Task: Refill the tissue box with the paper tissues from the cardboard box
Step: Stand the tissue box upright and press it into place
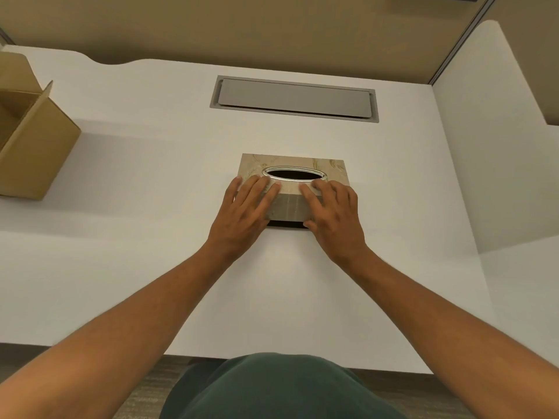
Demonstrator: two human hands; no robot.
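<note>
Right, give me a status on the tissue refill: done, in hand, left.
Done: nothing visibly. The tissue box shows a dark oval slot with no tissue poking out.
In hand: the left hand and right hand rest on the box's near edge, fingers flat on top.
Left: fetching tissues from the cardboard box at the table's left edge; its contents aren't visible.

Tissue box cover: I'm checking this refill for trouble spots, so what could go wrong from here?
The tissue box looks lifted at its near edge, with a dark gap beneath. The left hand and right hand rest flat rather than wrapped around it, so it could slip. The cardboard box sits at the far left, partly out of view, so reaching it may mean letting go with one hand.
</note>
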